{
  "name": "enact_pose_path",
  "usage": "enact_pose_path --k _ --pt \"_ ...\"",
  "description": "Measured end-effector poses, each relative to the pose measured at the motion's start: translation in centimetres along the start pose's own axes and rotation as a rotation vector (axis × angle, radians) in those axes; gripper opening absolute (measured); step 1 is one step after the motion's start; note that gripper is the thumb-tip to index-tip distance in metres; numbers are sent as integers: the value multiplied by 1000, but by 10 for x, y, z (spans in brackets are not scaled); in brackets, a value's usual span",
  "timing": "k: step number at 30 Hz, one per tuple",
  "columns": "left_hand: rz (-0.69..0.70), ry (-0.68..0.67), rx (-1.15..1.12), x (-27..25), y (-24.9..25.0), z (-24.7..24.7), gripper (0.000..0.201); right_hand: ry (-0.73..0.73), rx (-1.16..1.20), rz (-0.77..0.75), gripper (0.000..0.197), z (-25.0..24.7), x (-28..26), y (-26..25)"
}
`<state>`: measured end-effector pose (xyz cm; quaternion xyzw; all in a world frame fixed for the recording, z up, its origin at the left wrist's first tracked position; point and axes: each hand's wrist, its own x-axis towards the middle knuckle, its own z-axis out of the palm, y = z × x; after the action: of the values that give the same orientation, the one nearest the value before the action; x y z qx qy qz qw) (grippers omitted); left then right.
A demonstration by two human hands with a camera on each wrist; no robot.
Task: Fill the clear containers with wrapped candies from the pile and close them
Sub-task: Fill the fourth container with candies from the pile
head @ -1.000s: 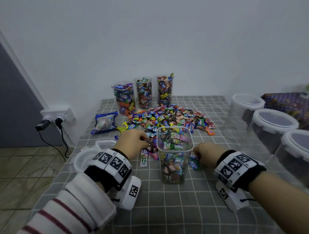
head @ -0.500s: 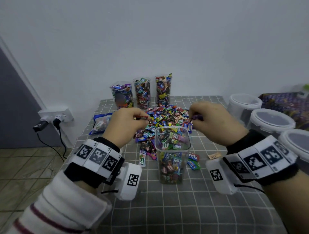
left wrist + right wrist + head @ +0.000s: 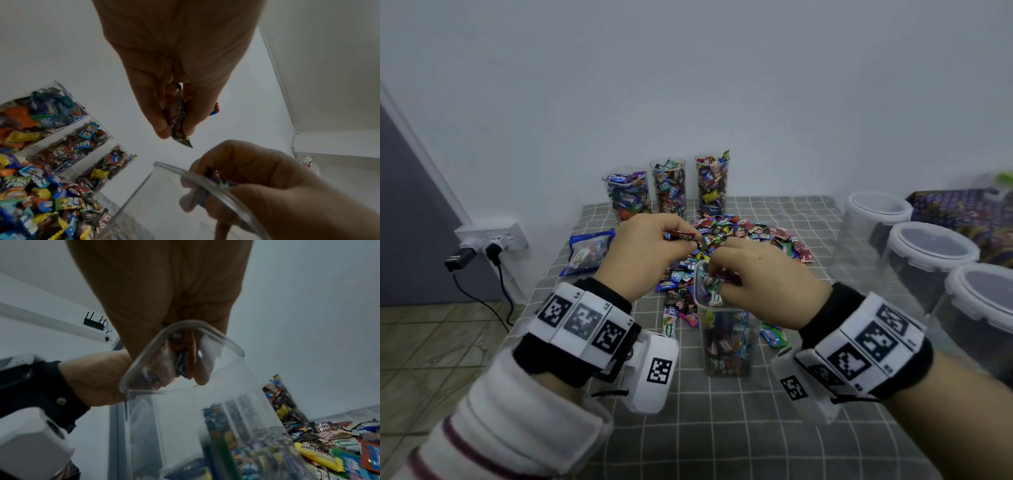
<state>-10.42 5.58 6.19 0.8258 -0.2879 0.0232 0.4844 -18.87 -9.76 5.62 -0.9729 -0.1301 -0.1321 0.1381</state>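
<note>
My right fingers are pinching candies over the jar mouth | left fingers are pinching a candy at its 11 o'clock | pile at 12 | risk: jar is nearly brimming, so pieces may be spilling off.

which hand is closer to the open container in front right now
Right. The right hand is at the mouth of the open container, fingers with candies over the rim. The left hand pinches candies above and to its left, apart from it.
</note>
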Motion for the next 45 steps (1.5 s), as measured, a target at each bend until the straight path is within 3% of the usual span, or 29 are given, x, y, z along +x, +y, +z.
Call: enact_pose_path --k 5,8,11,14,18,25,33,37,41,43,45 --pt "1 -12 5 0 0 2 17 90 -11 21 27 4 -3 9" --pt "-4 -24 -1 -1 1 2 19 181 142 92 58 11 -10 18" --pt "4 -31 -18 -1 4 4 19 72 395 222 101 19 -18 23" --pt "18 -50 -20 -1 5 8 20 -10 678 328 118 26 -24 23" --pt "36 -86 -1 -2 7 15 21 1 787 374 106 29 -27 24" --pt "79 -164 98 -9 13 26 15 53 871 376 108 39 -28 28" --pt "59 -223 62 -14 15 27 24 108 886 346 102 44 -28 29" --pt "57 -185 -6 -14 13 26 36 124 878 348 100 47 -27 31" --pt "29 -43 -102 -9 1 26 26 107 851 354 96 49 -27 33" --pt "-26 7 -131 -3 -7 25 22 77 891 363 82 46 -26 33" --pt "-88 12 -149 5 -15 23 21 54 910 394 56 38 -24 33"
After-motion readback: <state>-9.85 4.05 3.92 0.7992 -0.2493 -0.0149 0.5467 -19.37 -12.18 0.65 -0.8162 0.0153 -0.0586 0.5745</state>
